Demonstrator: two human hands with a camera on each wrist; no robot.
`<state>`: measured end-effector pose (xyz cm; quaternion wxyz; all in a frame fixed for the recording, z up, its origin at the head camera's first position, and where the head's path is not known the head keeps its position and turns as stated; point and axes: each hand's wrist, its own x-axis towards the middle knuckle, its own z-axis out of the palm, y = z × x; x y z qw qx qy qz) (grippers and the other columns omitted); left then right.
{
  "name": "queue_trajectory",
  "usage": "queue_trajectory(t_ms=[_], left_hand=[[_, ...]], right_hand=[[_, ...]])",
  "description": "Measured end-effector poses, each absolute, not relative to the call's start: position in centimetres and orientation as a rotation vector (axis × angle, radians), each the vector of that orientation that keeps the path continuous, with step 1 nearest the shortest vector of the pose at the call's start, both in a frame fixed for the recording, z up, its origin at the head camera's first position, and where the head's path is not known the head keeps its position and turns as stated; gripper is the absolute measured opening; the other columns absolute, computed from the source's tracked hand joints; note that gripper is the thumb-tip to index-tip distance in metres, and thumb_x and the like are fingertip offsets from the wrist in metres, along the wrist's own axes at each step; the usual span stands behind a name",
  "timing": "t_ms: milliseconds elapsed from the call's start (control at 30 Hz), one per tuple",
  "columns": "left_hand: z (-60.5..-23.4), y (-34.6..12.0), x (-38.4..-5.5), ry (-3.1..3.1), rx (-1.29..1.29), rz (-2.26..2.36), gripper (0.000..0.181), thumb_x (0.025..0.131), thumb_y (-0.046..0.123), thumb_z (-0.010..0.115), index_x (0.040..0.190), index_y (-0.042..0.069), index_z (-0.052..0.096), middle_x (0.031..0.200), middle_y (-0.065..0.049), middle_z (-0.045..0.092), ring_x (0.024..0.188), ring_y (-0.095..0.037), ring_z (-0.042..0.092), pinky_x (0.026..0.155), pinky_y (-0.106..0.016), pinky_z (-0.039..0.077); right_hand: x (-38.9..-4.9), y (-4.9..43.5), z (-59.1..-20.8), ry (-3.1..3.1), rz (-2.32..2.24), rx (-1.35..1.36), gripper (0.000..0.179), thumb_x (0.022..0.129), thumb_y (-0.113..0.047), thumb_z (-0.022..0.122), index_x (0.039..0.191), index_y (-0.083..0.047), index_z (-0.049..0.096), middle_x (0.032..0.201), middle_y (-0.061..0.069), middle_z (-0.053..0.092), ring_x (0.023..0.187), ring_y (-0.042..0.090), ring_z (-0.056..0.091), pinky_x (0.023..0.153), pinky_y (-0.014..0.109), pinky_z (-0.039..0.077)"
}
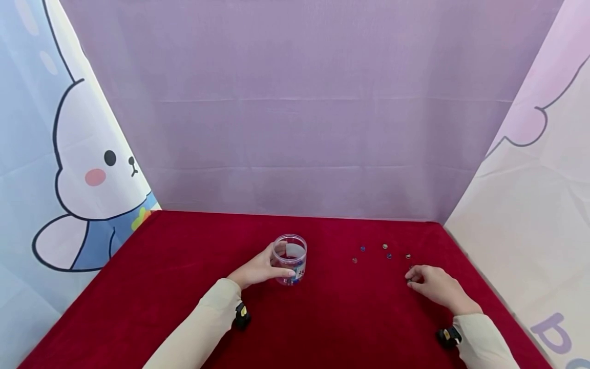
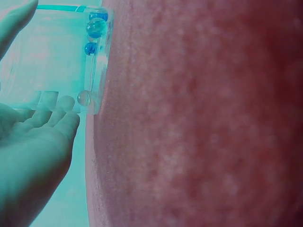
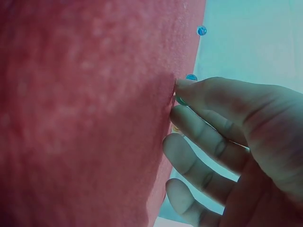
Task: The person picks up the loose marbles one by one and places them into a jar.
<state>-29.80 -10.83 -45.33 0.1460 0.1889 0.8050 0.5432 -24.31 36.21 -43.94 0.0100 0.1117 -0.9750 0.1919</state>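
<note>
A clear plastic jar [image 1: 299, 260] stands upright on the red cloth, and my left hand [image 1: 258, 269] grips it from the left, thumb in front. Seen from the left wrist, several glass marbles [image 2: 96, 28] lie at the bottom of the jar. Far to the right, my right hand [image 1: 438, 287] is down at the cloth. The right wrist view has a greenish marble [image 3: 180, 100] pinched between thumb and index finger, mostly covered by them. Beyond that hand, several loose marbles lie scattered, among them a blue marble [image 1: 362, 248] and a yellowish marble [image 1: 384, 246].
Red cloth [image 1: 332, 318] covers the table. A plain purple curtain [image 1: 295, 128] hangs behind its far edge. Printed curtains stand at both sides, the left one with a cartoon rabbit [image 1: 87, 195]. Each wrist wears a small black camera [image 1: 241, 315].
</note>
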Motion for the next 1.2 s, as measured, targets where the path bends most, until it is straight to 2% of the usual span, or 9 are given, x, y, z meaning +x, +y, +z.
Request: queue_trajectory(t_ms=[900, 1100, 1200], left_hand=[[-45.4, -10.9, -29.8, 2.309, 0.535, 1.573, 0.088, 0.083, 0.037, 0.083, 0.152, 0.016, 0.032, 0.143, -0.005, 0.048, 0.131, -0.026, 0.044, 0.107, -0.055, 0.039], [-45.4, -10.9, -29.7, 2.307, 0.533, 1.577, 0.088, 0.083, 0.037, 0.083, 0.152, 0.016, 0.032, 0.143, -0.005, 0.048, 0.131, -0.026, 0.044, 0.107, -0.056, 0.039], [-45.4, -10.9, -29.7, 2.305, 0.533, 1.582, 0.087, 0.084, 0.037, 0.083, 0.152, 0.016, 0.032, 0.143, -0.005, 0.048, 0.132, -0.027, 0.044, 0.107, -0.056, 0.038]], right_hand=[[-24.4, 35.5, -42.6, -2.951, 0.615, 0.396, 0.013, 0.088, -0.015, 0.076, 0.101, -0.015, 0.073, 0.090, -0.006, 0.070, 0.086, 0.020, 0.066, 0.069, 0.049, 0.053], [-24.4, 34.9, -42.3, -2.931, 0.617, 0.433, 0.014, 0.088, -0.015, 0.076, 0.102, -0.013, 0.074, 0.097, -0.001, 0.071, 0.096, 0.026, 0.067, 0.075, 0.052, 0.054], [-24.4, 34.5, -42.1, -2.922, 0.611, 0.454, 0.014, 0.088, -0.014, 0.076, 0.102, -0.013, 0.073, 0.096, -0.002, 0.071, 0.095, 0.026, 0.067, 0.076, 0.050, 0.055]])
